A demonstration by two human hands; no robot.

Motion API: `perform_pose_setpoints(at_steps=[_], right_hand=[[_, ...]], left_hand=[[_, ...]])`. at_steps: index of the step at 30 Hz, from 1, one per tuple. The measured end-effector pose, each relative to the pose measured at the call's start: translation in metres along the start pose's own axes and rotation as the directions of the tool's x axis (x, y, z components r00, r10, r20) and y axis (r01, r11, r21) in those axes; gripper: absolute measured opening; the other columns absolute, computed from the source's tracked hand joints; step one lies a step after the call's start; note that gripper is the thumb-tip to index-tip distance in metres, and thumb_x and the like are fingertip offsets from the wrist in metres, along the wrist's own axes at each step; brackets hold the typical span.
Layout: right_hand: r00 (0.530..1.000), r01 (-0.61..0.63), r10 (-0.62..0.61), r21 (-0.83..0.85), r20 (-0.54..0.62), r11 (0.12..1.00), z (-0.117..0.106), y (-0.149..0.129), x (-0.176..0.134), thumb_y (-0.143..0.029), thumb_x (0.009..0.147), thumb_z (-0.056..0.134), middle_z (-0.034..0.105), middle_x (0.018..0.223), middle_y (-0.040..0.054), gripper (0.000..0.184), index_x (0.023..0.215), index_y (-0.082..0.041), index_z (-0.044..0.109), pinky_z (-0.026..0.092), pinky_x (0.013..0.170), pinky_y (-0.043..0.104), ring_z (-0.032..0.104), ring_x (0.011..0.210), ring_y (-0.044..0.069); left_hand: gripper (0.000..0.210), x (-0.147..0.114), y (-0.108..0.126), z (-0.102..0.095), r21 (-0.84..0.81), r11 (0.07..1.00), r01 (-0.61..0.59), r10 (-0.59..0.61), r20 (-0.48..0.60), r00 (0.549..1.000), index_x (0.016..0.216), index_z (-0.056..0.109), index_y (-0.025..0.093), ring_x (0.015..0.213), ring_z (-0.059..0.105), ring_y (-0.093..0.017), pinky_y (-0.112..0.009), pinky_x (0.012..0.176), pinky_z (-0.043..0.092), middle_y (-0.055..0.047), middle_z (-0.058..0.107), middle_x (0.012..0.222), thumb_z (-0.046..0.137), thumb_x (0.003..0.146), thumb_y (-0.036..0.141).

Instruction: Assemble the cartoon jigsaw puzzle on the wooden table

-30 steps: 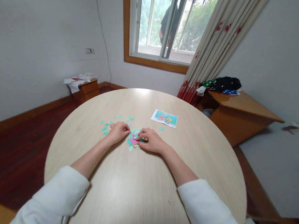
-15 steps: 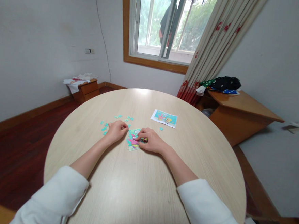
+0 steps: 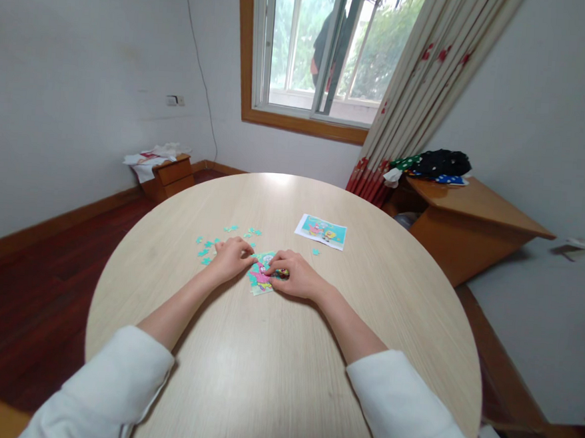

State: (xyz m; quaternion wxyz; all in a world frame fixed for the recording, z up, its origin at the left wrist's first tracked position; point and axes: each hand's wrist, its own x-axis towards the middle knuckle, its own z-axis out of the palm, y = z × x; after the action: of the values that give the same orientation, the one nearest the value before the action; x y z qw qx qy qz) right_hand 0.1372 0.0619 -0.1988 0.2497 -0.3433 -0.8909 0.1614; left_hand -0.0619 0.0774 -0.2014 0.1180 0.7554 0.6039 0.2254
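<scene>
Have puzzle [image 3: 261, 278] on table [image 3: 262, 364], betw. L hand [image 3: 231, 259], pinched narrow by its far L edge, & R hand [image 3: 294, 274], curled over it; can't tell if gripping. Could split joins if pressing unevenly.

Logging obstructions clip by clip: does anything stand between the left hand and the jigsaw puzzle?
Nothing visible does: the left hand is at the upper-left edge of the jigsaw puzzle. The right hand covers part of the puzzle's right side.
</scene>
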Motion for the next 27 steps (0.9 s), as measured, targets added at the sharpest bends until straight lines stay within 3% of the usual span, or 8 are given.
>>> perform_pose_setpoints(at_steps=[4, 8, 12, 17, 23, 27], right_hand=[[1.000, -0.002, 0.002, 0.000, 0.004, 1.000, -0.0007, -0.0005, 0.0002, -0.015, 0.071, 0.065, 0.065, 0.088, 0.0052, 0.014, 0.083, -0.019, 0.072, 0.041, 0.080, 0.031, 0.057, 0.084, 0.016], [1.000, -0.004, 0.004, 0.000, 0.007, 1.000, -0.0009, -0.0006, 0.0003, -0.015, 0.071, 0.065, 0.065, 0.088, 0.0050, 0.014, 0.082, -0.019, 0.072, 0.041, 0.080, 0.031, 0.057, 0.084, 0.017], [1.000, -0.010, 0.010, 0.002, 0.005, 1.000, -0.0008, -0.0007, -0.0001, -0.015, 0.071, 0.065, 0.065, 0.088, 0.0051, 0.014, 0.082, -0.019, 0.072, 0.041, 0.080, 0.031, 0.057, 0.084, 0.017], [1.000, -0.016, 0.016, 0.008, 0.009, 1.000, -0.0009, -0.0010, -0.0006, -0.016, 0.072, 0.064, 0.065, 0.089, 0.0051, 0.014, 0.083, -0.019, 0.072, 0.041, 0.080, 0.031, 0.057, 0.085, 0.016], [0.999, -0.023, 0.023, -0.012, 0.028, 1.000, -0.0026, -0.0038, -0.0003, -0.015, 0.072, 0.064, 0.064, 0.089, 0.0051, 0.016, 0.085, -0.019, 0.071, 0.040, 0.081, 0.031, 0.056, 0.085, 0.017], [0.999, -0.013, 0.016, -0.071, 0.040, 0.997, -0.0044, -0.0072, -0.0006, -0.022, 0.078, 0.061, 0.062, 0.092, 0.0062, 0.031, 0.108, -0.021, 0.065, 0.039, 0.082, 0.033, 0.055, 0.087, 0.018]], left_hand=[[0.013, 0.0007, -0.0035, 0.0042, -0.046, 0.999, 0.000, -0.002, -0.039, 0.999, 0.077, 0.065, 0.017, 0.087, 0.057, -0.023, -0.037, 0.080, 0.034, -0.007, 0.066, 0.088, 0.067, 0.069, 0.028], [0.014, 0.0025, -0.0068, 0.0078, -0.192, 0.981, 0.001, -0.012, -0.060, 0.998, 0.075, 0.060, 0.018, 0.073, 0.056, -0.018, -0.032, 0.073, 0.038, -0.001, 0.064, 0.073, 0.067, 0.065, 0.026], [0.009, 0.0059, -0.0077, 0.0076, -0.412, 0.911, -0.016, -0.005, -0.049, 0.999, 0.067, 0.055, 0.017, 0.061, 0.053, -0.014, -0.027, 0.064, 0.040, 0.002, 0.058, 0.062, 0.060, 0.068, 0.025], [0.015, 0.0096, -0.0087, 0.0054, -0.599, 0.801, -0.010, -0.041, -0.071, 0.997, 0.066, 0.055, 0.017, 0.060, 0.054, -0.013, -0.026, 0.060, 0.042, 0.001, 0.058, 0.061, 0.062, 0.064, 0.030], [0.014, 0.0083, -0.0093, 0.0065, -0.565, 0.825, 0.017, -0.034, -0.019, 0.999, 0.069, 0.061, 0.015, 0.060, 0.056, -0.014, -0.027, 0.061, 0.044, 0.000, 0.062, 0.062, 0.062, 0.065, 0.028], [0.014, 0.0069, -0.0095, 0.0074, -0.510, 0.860, -0.005, -0.007, -0.021, 1.000, 0.067, 0.062, 0.015, 0.060, 0.056, -0.014, -0.027, 0.061, 0.043, -0.001, 0.063, 0.062, 0.061, 0.067, 0.029]])
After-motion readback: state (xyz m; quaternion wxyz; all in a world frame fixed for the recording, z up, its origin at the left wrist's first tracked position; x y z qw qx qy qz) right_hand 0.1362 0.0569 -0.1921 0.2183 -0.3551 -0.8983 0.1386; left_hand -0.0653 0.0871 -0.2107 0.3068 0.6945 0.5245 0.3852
